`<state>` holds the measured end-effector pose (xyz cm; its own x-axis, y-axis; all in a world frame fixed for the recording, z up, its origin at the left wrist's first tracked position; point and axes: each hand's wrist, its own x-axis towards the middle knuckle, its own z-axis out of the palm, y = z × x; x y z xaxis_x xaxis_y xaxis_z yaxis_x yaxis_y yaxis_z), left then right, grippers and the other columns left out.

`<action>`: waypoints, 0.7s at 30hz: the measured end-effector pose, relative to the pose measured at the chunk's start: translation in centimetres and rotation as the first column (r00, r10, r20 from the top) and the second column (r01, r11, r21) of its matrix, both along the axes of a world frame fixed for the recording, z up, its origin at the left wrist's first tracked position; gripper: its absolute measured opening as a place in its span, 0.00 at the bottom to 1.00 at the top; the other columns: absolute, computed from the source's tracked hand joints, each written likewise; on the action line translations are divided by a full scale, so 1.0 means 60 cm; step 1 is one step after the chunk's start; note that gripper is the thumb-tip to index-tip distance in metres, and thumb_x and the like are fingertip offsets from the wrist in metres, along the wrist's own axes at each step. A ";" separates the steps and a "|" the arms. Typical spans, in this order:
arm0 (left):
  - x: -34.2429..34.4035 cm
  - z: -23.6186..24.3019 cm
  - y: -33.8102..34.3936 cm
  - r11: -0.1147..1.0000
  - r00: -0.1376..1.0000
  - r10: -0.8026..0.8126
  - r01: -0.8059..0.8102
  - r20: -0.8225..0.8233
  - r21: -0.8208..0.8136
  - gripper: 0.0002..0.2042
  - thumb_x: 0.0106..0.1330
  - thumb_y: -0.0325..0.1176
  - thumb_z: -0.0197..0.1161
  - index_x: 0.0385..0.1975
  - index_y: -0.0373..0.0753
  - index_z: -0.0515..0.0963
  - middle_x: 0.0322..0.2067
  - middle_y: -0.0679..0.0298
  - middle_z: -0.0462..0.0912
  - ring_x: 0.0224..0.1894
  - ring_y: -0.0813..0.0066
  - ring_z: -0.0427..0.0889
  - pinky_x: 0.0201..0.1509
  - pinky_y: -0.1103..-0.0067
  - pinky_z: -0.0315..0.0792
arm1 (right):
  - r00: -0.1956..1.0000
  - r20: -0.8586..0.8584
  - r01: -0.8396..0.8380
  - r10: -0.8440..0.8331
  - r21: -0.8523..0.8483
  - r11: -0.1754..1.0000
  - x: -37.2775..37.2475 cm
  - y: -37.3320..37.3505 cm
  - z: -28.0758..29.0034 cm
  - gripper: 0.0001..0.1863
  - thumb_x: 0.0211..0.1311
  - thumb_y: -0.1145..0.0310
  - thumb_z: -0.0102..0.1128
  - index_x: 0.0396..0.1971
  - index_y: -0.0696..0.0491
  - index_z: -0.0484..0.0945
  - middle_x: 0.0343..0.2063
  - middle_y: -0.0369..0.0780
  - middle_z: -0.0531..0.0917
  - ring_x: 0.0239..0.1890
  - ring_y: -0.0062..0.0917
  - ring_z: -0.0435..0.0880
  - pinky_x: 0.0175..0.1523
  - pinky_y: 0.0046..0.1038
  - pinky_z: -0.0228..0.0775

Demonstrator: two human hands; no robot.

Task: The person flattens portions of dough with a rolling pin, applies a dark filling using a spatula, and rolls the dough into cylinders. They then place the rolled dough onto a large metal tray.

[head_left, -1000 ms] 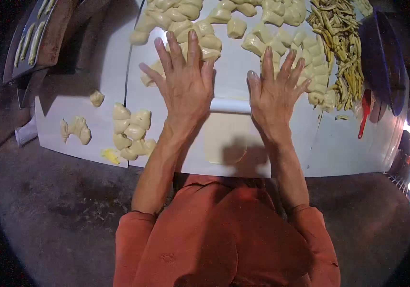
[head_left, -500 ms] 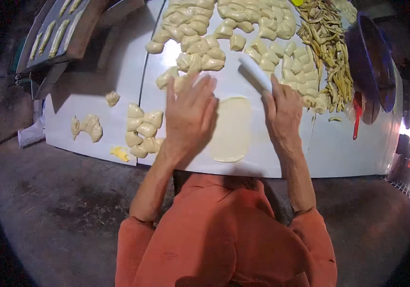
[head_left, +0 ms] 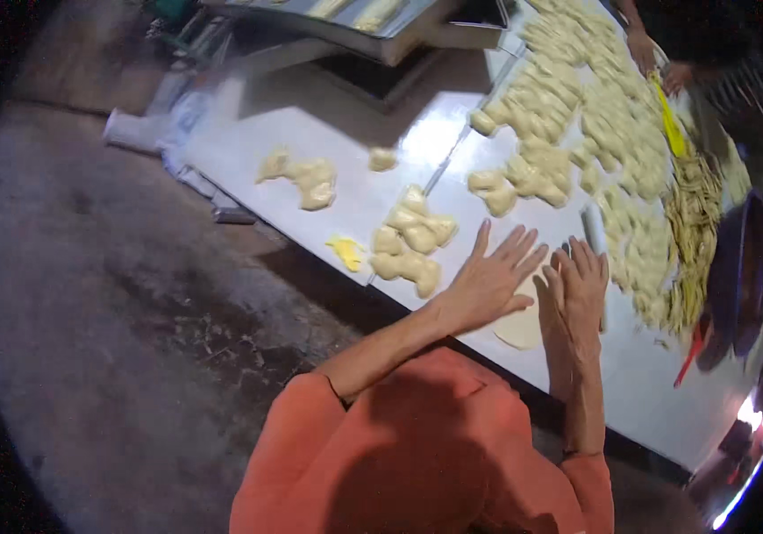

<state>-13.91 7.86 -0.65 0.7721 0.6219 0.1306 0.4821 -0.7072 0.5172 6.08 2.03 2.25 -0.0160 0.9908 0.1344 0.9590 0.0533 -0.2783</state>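
Note:
A flattened sheet of pale dough [head_left: 517,335] lies on the white table near its front edge, partly hidden by my hands. Over its left side my left hand [head_left: 491,282] is spread, palm down. My right hand [head_left: 580,289] hovers at the sheet's right side, fingers apart and a little bent. Just beyond it a white rolling pin [head_left: 593,227] rests on the table, partly covered by that hand. Left of my left hand sits a cluster of glossy dough pieces [head_left: 413,236], with a yellow butter-like lump [head_left: 346,253] beside it.
Many dough pieces [head_left: 631,151] cover the far side, next to a pile of brownish strips [head_left: 693,200]. A dark purple basin [head_left: 738,271] and a red-handled tool [head_left: 691,354] are at right. Stacked trays [head_left: 390,40] stand at back. Another person's hand [head_left: 641,52] shows far right.
The view has swung left, tilting the table. The rolling pin has left my right hand and lies on the table. Both hands have come closer together over the dough sheet.

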 end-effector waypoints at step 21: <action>-0.483 0.006 0.170 0.365 0.353 0.925 -0.929 0.141 -0.069 0.34 0.65 0.23 0.62 0.73 0.35 0.61 0.48 0.51 0.84 0.48 0.57 0.84 0.54 0.66 0.77 | 0.769 -0.281 -0.492 0.574 0.312 0.813 -0.571 0.398 -0.018 0.18 0.60 0.61 0.70 0.46 0.54 0.83 0.38 0.49 0.83 0.43 0.46 0.84 0.46 0.41 0.76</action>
<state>-42.91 18.05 -0.28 -0.3200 0.9271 0.1949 0.7671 0.1329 0.6276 -28.19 25.91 1.20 -0.4451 0.7825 0.4353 0.5983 0.6216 -0.5055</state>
